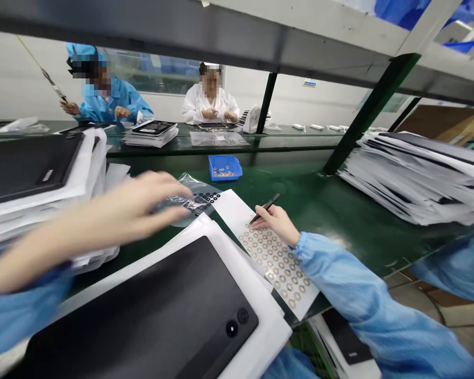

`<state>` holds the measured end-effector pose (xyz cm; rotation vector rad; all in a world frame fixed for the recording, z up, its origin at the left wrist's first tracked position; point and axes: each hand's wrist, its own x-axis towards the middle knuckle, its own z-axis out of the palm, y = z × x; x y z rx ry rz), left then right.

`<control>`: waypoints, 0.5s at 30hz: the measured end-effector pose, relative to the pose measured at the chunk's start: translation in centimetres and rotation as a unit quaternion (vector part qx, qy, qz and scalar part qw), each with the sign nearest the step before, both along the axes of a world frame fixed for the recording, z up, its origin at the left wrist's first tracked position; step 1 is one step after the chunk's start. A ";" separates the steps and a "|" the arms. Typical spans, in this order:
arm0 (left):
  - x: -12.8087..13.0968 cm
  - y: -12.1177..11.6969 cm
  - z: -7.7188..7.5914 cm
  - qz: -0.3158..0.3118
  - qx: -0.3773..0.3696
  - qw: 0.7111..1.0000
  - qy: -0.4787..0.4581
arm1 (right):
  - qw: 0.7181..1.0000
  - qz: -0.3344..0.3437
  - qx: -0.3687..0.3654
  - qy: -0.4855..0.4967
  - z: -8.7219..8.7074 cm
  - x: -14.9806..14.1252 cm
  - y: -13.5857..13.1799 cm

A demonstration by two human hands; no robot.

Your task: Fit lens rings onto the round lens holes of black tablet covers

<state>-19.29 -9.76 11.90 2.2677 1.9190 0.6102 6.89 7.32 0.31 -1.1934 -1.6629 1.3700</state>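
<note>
Black tweezers [265, 208] are pinched in my right hand [275, 223], their tips over the upper end of a white sheet [237, 210] with rows of small tan rings [286, 263]. My left hand [150, 202], blurred by motion, is raised with thumb and fingers apart and nothing between them. Beyond its fingertips lies a clear plastic film [187, 181] bearing small black rings [210, 197]. In front of me a black tablet back panel [154, 310] with two round camera rings rests on white sheets [266, 337].
A blue tray [225, 167] with small tan parts stands at the back. Stacks of panels and white sheets rise at left [27, 168] and right [418, 179]. A green post [373, 113] and overhead shelf [221, 39] frame the bench. Two people sit opposite.
</note>
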 end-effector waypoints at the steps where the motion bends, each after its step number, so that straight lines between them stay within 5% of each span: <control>1: 2.3 1.8 -1.4 -0.105 -0.047 0.993 0.025 | 1.000 -0.011 0.012 0.000 -0.6 -0.1 0.1; 4: 7.4 6.9 -5.6 -0.204 -0.107 0.972 0.046 | 0.998 -0.037 0.053 0.006 -1.8 -0.1 0.4; 7: 9.0 10.0 -8.7 -0.230 -0.130 0.963 0.061 | 0.996 -0.044 0.080 0.012 -2.2 0.0 0.4; 15: 8.3 10.4 -10.2 -0.215 -0.130 0.964 0.084 | 0.995 -0.035 0.093 0.014 -3.0 -0.3 0.8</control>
